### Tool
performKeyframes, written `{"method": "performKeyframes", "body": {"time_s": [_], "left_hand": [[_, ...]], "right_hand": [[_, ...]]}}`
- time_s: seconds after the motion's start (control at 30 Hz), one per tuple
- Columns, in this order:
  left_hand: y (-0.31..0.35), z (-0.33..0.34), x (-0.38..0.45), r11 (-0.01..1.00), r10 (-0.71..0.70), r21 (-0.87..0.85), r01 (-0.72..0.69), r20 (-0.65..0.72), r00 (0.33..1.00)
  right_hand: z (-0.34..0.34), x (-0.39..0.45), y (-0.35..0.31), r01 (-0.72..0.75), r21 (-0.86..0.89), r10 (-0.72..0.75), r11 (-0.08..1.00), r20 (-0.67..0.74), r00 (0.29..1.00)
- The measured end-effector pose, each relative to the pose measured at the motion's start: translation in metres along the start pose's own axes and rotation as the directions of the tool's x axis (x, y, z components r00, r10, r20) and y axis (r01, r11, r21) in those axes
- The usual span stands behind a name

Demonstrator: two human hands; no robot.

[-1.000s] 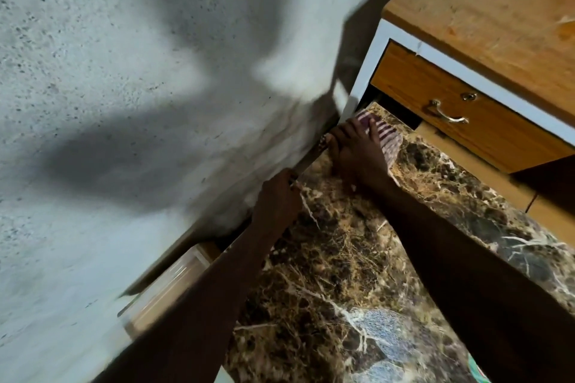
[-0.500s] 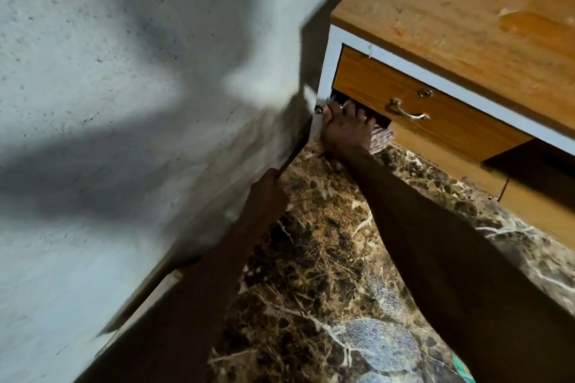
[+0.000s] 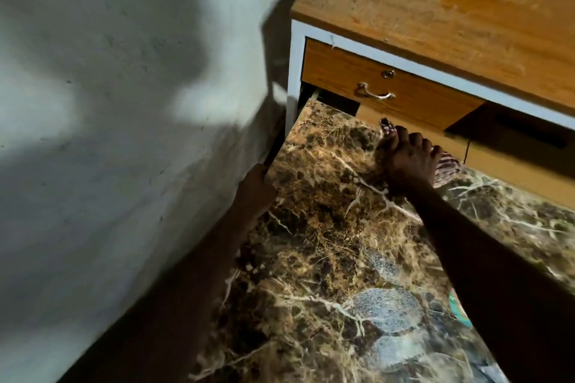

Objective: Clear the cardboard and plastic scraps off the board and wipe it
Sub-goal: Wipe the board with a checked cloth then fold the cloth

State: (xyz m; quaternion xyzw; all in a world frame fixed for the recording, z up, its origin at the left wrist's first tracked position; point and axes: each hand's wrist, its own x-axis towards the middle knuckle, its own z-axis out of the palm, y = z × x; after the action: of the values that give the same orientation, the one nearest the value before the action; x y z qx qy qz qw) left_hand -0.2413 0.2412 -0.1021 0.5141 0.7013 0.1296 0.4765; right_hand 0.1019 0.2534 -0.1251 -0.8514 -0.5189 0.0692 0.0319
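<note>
Wiping looks to be the step in hand. The right hand (image 3: 407, 162) presses a striped cloth (image 3: 448, 166) onto the marbled board (image 3: 326, 227), fingers curled over it, near the desk (image 3: 435, 9). The left hand (image 3: 256, 188) grips the board's edge farthest from the desk's drawer. No scraps show. Next, judging so, sweep the cloth away from the desk.

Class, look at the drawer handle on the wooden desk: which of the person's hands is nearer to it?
Right. The right hand presses a cloth on the board just below the drawer handle; the left hand grips the board's edge by the wall.
</note>
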Motion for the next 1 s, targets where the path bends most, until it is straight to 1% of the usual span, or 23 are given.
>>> {"method": "performKeyframes", "body": {"time_s": [0.07,0.13,0.2,0.33,0.4,0.53,0.67,0.7,0.73,0.83,1.0], "left_hand": [[-0.004,-0.001,0.002,0.999,0.028,-0.023,-0.028,-0.001,1.000],[-0.008,0.000,0.003,0.998,0.040,-0.055,-0.040,-0.002,0.999],[-0.012,0.001,0.005,0.995,0.045,-0.084,-0.044,0.009,0.999],[-0.018,0.001,0.006,0.990,0.061,-0.133,-0.054,0.044,0.997],[-0.031,0.005,0.016,0.986,0.058,-0.157,-0.049,0.051,0.997],[-0.018,0.000,0.007,0.994,0.069,-0.093,-0.064,0.060,0.996],[-0.015,-0.002,0.004,0.996,0.082,-0.044,-0.081,0.021,0.996],[-0.015,-0.002,0.004,0.997,0.071,-0.034,-0.071,0.020,0.997],[-0.014,-0.002,0.004,0.997,0.069,-0.034,-0.068,0.019,0.997],[-0.012,-0.002,0.003,0.996,0.072,-0.053,-0.072,0.015,0.997],[-0.015,0.000,0.002,0.994,0.105,-0.032,-0.105,0.001,0.994]], "right_hand": [[0.001,0.001,-0.005,0.000,0.010,0.000,1.000,0.023,1.000],[0.002,-0.002,-0.019,0.038,0.024,-0.038,0.999,0.026,0.999],[0.005,-0.009,-0.036,0.138,0.004,-0.138,0.990,0.012,0.990],[0.009,-0.026,-0.053,0.317,-0.016,-0.315,0.948,0.089,0.945],[0.007,-0.043,-0.051,0.415,-0.011,-0.412,0.910,0.113,0.904],[0.007,-0.101,-0.053,0.586,0.009,-0.578,0.810,0.179,0.796],[0.008,-0.173,-0.053,0.721,-0.037,-0.684,0.692,0.288,0.670],[0.008,-0.189,-0.053,0.744,-0.045,-0.697,0.667,0.317,0.644],[0.008,-0.202,-0.054,0.753,-0.044,-0.701,0.657,0.331,0.631],[0.008,-0.211,-0.057,0.733,-0.031,-0.682,0.680,0.341,0.647],[0.004,-0.169,-0.069,0.643,0.025,-0.627,0.765,0.250,0.737]]}}
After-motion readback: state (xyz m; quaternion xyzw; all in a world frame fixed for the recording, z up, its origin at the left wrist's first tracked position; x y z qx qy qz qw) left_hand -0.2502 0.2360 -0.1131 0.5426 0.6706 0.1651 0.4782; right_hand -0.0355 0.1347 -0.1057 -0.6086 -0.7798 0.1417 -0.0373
